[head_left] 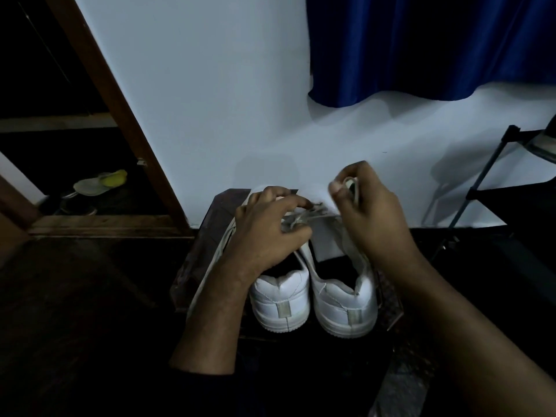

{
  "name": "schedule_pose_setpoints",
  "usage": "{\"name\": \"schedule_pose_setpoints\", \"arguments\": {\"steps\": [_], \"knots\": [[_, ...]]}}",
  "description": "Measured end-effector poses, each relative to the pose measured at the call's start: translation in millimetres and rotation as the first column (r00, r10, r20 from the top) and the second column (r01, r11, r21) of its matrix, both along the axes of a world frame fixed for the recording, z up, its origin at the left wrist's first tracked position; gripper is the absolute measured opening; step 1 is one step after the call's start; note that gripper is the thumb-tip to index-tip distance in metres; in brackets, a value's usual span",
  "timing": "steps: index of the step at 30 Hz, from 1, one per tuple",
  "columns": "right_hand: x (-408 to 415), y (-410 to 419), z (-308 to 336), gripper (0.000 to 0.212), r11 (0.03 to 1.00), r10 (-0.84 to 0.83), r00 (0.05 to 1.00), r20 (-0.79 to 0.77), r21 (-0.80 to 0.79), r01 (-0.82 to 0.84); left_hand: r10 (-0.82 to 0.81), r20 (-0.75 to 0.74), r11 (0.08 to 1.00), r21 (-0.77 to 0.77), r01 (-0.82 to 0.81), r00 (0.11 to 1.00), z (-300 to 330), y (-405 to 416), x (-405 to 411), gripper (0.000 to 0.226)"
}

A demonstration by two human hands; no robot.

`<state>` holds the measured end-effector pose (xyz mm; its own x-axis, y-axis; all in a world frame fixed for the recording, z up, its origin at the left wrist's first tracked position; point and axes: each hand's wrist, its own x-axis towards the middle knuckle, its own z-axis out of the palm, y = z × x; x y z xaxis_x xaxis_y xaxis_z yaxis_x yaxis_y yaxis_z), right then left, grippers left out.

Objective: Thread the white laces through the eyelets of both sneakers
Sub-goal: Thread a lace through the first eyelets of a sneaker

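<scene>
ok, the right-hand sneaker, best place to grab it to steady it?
Grip the right sneaker at its heel counter, coming from behind and above. The heel faces the person, stands exposed and looks stiff, while the right hand and left hand crowd the lace area.

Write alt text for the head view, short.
Two hands lace a pair of white sneakers standing side by side, heels toward the camera: the left hand grips the lace over the shoes, and the right hand pinches a raised loop of it. Behind are a pale wall and a blue curtain.
</scene>
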<state>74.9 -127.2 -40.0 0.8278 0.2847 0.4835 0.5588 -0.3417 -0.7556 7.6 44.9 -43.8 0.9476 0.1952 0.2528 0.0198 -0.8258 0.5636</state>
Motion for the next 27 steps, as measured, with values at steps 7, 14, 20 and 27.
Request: {"name": "schedule_pose_setpoints", "arguments": {"steps": [7, 14, 20, 27], "knots": [[5, 12, -18, 0.02, 0.94, 0.044, 0.996, 0.082, -0.342, -0.013, 0.011, 0.019, 1.0, -0.004, -0.011, 1.0, 0, -2, 0, 0.045], [-6, 12, 7, 0.027, 0.742, 0.436, 0.78, -0.448, 0.67, -0.029, 0.001, 0.003, 0.999, 0.049, -0.001, 1.0, 0, -2, 1, 0.05], [1, 8, -3, 0.033, 0.998, -0.063, 0.994, 0.091, 0.006, 0.063, 0.01, 0.02, 0.987, 0.16, -0.013, 1.0, 0, -2, 1, 0.04], [2, 12, -16, 0.027, 0.95, 0.088, 0.994, 0.059, -0.305, -0.066, 0.033, 0.018, 0.99, 0.137, -0.035, 0.999, 1, -4, 1, 0.048]]}}
